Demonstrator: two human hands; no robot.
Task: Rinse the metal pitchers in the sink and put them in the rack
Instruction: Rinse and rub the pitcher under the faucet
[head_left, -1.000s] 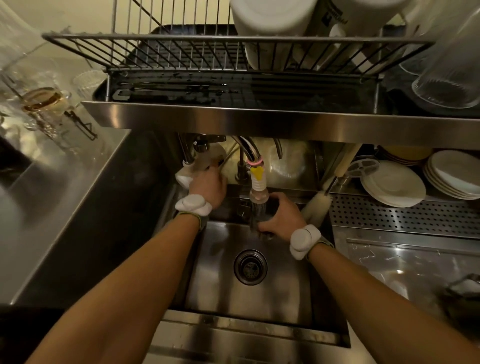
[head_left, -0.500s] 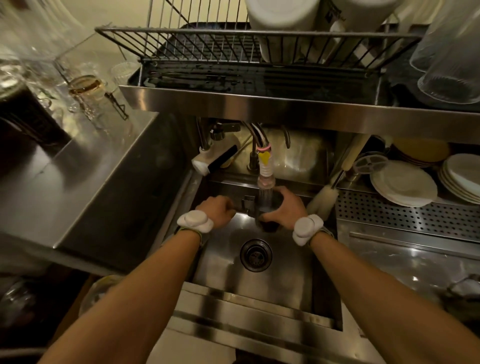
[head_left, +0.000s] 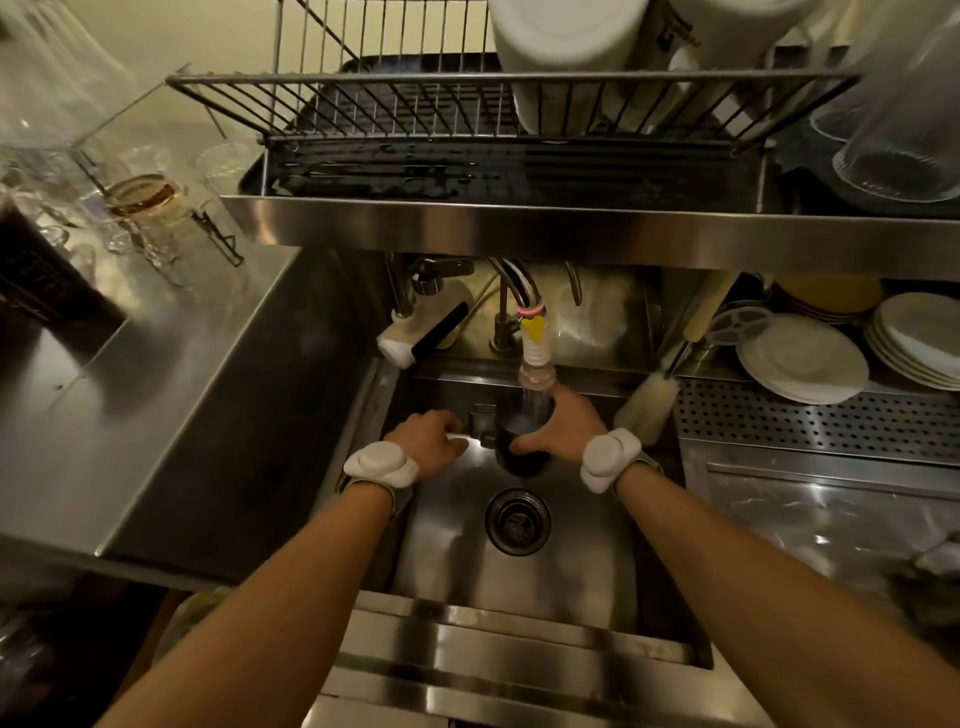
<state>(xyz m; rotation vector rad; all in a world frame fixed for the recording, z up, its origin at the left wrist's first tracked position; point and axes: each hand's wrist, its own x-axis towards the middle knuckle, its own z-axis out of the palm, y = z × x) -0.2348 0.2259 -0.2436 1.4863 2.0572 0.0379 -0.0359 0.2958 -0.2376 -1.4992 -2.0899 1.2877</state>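
A dark metal pitcher (head_left: 522, 457) stands upright low in the steel sink (head_left: 561, 582), right under the faucet nozzle (head_left: 536, 364). Water runs from the nozzle into its mouth. My right hand (head_left: 563, 423) wraps around the pitcher's right side. My left hand (head_left: 428, 441) is at its left, thumb and fingers closed on the squared handle. Above the sink sits the wire rack (head_left: 415, 104), its left part bare and two white containers (head_left: 566, 52) in its right part. No other pitcher shows.
A drain (head_left: 517, 521) lies just in front of the pitcher. A bottle brush (head_left: 647, 400) leans at the sink's right back corner. Stacked plates (head_left: 802, 358) sit on the perforated shelf to the right. Glassware (head_left: 145, 197) crowds the left counter, upturned glasses (head_left: 904, 130) the upper right.
My left hand came down from the tap lever to the pitcher's handle. Water now streams into the pitcher. My right hand has stayed on it.
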